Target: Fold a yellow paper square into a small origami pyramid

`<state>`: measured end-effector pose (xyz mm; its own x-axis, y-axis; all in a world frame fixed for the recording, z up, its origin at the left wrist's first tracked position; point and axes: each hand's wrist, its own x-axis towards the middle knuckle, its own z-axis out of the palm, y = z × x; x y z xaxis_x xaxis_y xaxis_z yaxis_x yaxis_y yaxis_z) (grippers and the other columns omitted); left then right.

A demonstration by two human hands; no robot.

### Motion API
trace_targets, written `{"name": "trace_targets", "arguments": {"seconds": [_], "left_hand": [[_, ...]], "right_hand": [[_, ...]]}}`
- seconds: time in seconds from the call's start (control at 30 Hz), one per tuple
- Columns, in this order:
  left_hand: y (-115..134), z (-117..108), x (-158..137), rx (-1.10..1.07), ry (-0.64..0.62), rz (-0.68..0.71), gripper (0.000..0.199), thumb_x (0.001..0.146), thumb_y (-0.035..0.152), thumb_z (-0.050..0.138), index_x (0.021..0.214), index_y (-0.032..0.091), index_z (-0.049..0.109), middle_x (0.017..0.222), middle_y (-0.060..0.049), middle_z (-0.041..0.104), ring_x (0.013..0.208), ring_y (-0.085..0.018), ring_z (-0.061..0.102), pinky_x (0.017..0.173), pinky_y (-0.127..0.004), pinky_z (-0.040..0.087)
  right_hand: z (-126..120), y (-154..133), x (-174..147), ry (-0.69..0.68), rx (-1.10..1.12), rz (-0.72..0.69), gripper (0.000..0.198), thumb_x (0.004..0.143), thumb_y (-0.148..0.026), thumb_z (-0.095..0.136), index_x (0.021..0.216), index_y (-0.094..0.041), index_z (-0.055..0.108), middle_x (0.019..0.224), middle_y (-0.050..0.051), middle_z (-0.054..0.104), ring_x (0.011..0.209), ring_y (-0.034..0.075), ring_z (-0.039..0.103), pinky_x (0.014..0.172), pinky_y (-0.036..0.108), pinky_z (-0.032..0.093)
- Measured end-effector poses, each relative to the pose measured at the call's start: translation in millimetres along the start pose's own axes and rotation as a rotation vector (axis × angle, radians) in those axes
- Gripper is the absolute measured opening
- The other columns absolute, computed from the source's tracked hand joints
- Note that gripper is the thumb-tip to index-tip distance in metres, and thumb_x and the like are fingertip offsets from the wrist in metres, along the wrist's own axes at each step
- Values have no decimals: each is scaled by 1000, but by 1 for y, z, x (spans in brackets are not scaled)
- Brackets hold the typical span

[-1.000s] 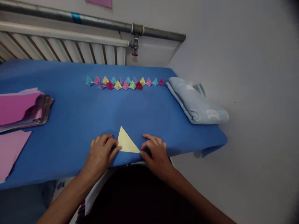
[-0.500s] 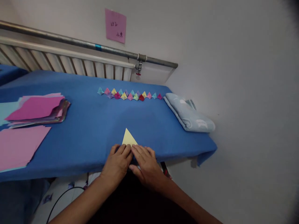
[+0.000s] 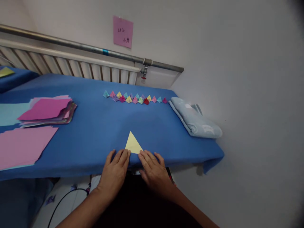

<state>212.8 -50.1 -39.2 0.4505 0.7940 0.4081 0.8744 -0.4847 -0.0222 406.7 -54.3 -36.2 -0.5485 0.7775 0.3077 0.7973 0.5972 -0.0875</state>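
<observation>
A pale yellow sheet of paper [image 3: 133,144], folded into a triangle, lies near the front edge of the blue-covered table with its point facing away from me. My left hand [image 3: 116,167] rests its fingertips on the triangle's near left corner. On the near right corner lie the fingertips of my right hand [image 3: 153,167]. Both hands are open, palms down, with their fingers stretched out. Farther back, several small folded paper pieces [image 3: 128,99] in many colours stand in a staggered row.
Stacks of magenta paper [image 3: 48,109], pink paper [image 3: 26,145] and light blue paper [image 3: 11,114] lie at the left. A folded light blue blanket [image 3: 194,118] sits at the right end. Behind the blue cloth [image 3: 95,126] run a radiator [image 3: 78,68] and a metal pipe [image 3: 71,44].
My hands have moved apart along the triangle's near edge, from its middle to its corners, so more of the yellow paper shows. The whole view has shifted slightly.
</observation>
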Motion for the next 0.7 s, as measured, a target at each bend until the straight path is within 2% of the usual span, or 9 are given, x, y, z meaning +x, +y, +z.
{"name": "trace_targets", "arguments": {"seconds": [0.23,0.37,0.53,0.7], "left_hand": [[3,8,1,-26,48,-67,48,77,0,39,119,11,57,120,-11,62,111,-25,52,98,-44,35],[6,10,5,-61,73,-88,45,75,3,42,118,10,55,119,-14,60,110,-28,51,96,-47,37],[4,10,8,-139,156,-79,32,78,3,44,106,14,55,106,-11,61,99,-25,53,89,-45,41],[3,9,6,-199,226,-41,24,81,3,42,97,18,54,92,-5,61,85,-22,54,77,-38,43]], "right_hand": [[-1,12,-2,125,22,34,38,87,-16,52,124,-20,54,122,7,62,111,25,49,97,43,25],[-3,16,8,142,84,-9,33,84,-13,52,116,-20,58,110,8,64,101,23,51,91,42,30],[-6,19,12,170,110,-54,30,83,-10,51,111,-18,59,101,8,64,92,21,53,84,38,33],[-15,17,16,264,137,-123,25,87,-10,45,106,-19,60,91,5,67,82,18,57,81,35,35]]}}
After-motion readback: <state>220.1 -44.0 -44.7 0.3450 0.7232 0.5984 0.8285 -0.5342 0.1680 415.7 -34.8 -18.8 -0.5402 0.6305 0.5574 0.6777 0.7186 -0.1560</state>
